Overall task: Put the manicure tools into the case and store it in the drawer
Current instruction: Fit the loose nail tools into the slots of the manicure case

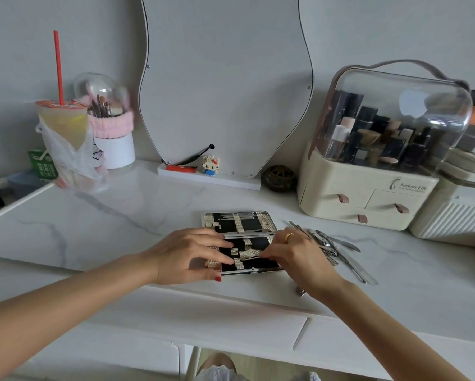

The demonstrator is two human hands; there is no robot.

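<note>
The manicure case [242,224] lies open on the marble table, black inside with gold woven straps. A few thin tools sit under the straps of its far half. My left hand [187,254] rests on the near half, fingers spread over the lining and thumb at the front edge, holding it down. My right hand [299,254], wearing a gold ring, pinches at a gold strap [248,253] in the near half; whether a tool is in the fingers is hidden. A loose pile of metal manicure tools [340,250] lies just right of the case.
A small metal piece [301,291] lies at the table's front edge. White drawer fronts [231,325] run below the tabletop, shut. A cream cosmetics organizer [368,193] stands at back right, a mirror [225,92] behind, a bagged drink cup [63,127] and brush holder [114,149] at back left.
</note>
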